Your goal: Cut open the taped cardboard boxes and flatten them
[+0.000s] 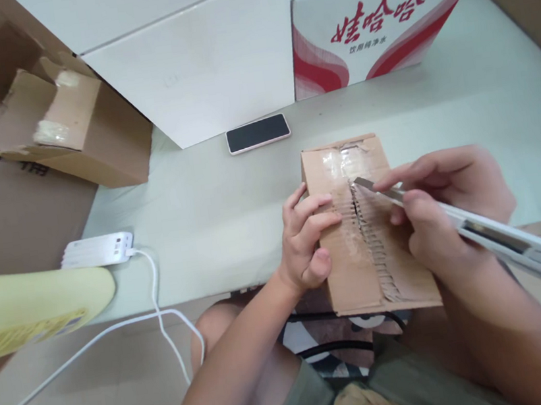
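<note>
A worn brown cardboard box (343,246) sits at the near edge of the pale table, overhanging it. Down its top runs a torn, ragged seam, with shiny clear tape (332,164) near the far end. My left hand (308,237) rests on the box's left side, fingers spread over the cardboard and thumb apart from them. In my right hand (444,199) is a large silver utility knife (484,237), gripped with the index finger stretched along it toward the blade. The blade (364,183) is out, its tip at the seam near the tape.
Behind stand a white carton (203,72) and a red-and-white water carton (368,37). A phone (258,134) lies before them. At left are an opened cardboard box (106,131), a power bank (97,250) with a white cable (153,277), and a pale yellow object (39,302).
</note>
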### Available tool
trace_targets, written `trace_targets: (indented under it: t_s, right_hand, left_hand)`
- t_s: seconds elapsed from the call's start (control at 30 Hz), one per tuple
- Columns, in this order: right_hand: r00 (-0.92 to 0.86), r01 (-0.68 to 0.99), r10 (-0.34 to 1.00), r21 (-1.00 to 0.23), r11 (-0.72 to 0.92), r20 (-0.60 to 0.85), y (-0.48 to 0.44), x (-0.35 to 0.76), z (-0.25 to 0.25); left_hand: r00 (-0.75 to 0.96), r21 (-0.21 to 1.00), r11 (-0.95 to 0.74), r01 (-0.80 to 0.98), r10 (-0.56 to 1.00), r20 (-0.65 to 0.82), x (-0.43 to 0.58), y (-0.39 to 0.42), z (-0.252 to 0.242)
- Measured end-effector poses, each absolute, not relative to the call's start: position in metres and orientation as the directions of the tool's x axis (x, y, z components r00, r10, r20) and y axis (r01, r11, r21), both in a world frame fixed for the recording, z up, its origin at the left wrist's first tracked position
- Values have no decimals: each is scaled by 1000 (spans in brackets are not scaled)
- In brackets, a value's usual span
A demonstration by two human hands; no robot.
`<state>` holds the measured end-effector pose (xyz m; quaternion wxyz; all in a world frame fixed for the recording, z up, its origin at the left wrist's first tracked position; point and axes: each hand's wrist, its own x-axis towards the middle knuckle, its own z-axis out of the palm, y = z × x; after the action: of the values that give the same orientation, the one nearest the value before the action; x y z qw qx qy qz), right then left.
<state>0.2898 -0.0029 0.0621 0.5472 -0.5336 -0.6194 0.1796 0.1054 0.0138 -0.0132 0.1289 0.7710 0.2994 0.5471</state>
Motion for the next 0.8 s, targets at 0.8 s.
trace_targets:
  t_s: [0.8]
  right_hand:
    - [196, -20, 905, -921, 389, 378, 10, 288, 59]
  left_hand:
    - [245, 550, -789, 275, 610, 753, 98, 14, -9]
